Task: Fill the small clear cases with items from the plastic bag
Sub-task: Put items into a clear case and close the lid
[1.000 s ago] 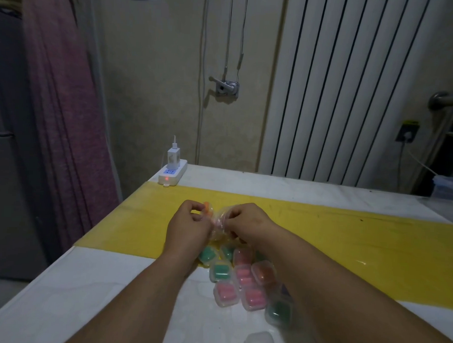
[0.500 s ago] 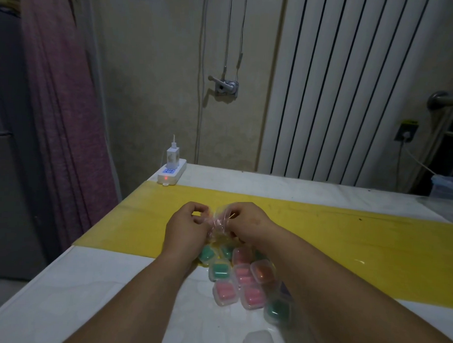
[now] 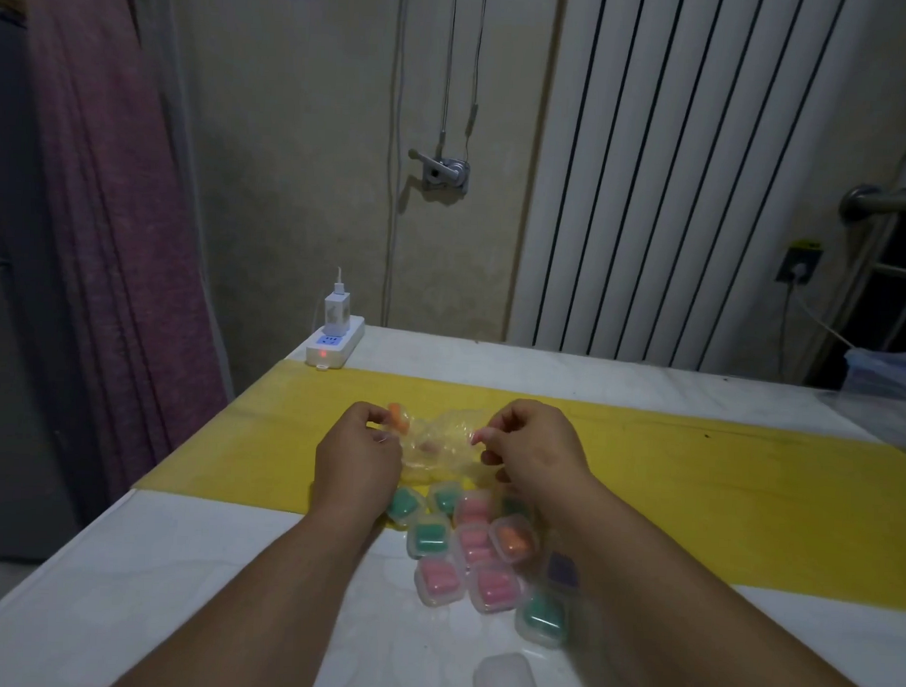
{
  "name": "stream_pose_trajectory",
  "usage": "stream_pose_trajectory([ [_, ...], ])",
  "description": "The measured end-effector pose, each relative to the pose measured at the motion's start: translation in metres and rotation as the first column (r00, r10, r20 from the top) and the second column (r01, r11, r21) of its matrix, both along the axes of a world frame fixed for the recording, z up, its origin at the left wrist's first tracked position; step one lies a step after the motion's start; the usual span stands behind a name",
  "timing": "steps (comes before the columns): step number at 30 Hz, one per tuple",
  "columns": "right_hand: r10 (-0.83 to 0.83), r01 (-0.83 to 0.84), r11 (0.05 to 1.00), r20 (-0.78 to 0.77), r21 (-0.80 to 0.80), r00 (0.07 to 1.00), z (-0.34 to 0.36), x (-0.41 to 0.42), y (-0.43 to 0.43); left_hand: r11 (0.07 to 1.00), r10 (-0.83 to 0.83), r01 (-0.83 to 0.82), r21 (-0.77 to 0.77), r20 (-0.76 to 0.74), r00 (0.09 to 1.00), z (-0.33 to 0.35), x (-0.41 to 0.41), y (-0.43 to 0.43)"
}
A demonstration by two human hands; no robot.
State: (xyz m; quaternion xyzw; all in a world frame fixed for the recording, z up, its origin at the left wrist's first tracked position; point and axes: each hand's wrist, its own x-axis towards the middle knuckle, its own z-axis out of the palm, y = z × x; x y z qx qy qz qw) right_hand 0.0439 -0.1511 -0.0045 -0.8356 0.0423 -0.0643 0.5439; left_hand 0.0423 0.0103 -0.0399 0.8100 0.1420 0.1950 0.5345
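a white table (image 3: 175,580) with a yellow strip (image 3: 693,470) laid across it from left edge to right. at the far left corner — a white power strip (image 3: 335,347), charger plugged in. small clear cases (image 3: 477,547) cluster near the front edge — green, pink, orange, purple fillings.

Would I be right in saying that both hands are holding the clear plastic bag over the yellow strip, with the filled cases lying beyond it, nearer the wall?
Not quite. The head view shows the left hand and right hand holding the plastic bag over the yellow strip, but the filled cases lie nearer the person.
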Motion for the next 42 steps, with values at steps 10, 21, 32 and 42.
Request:
stream_pose_trajectory([
  [10,-0.024,0.023,0.953,0.001,0.301,1.000,0.014,-0.041,-0.044,0.952,0.104,-0.107,0.288,0.027,0.994,0.016,-0.016,-0.004],
  [21,0.144,-0.165,0.939,0.092,0.301,0.985,0.006,-0.071,-0.053,0.825,-0.550,0.485,0.289,0.218,0.806,0.028,-0.055,-0.054],
  [32,-0.013,-0.018,0.988,0.195,0.156,0.981,0.001,-0.065,-0.058,0.858,-0.512,0.508,0.076,0.204,0.835,0.024,-0.053,-0.055],
  [42,0.013,-0.066,0.964,0.205,0.258,0.979,0.001,-0.072,-0.047,0.848,-0.511,0.525,-0.076,0.146,0.847,0.027,-0.057,-0.052],
])
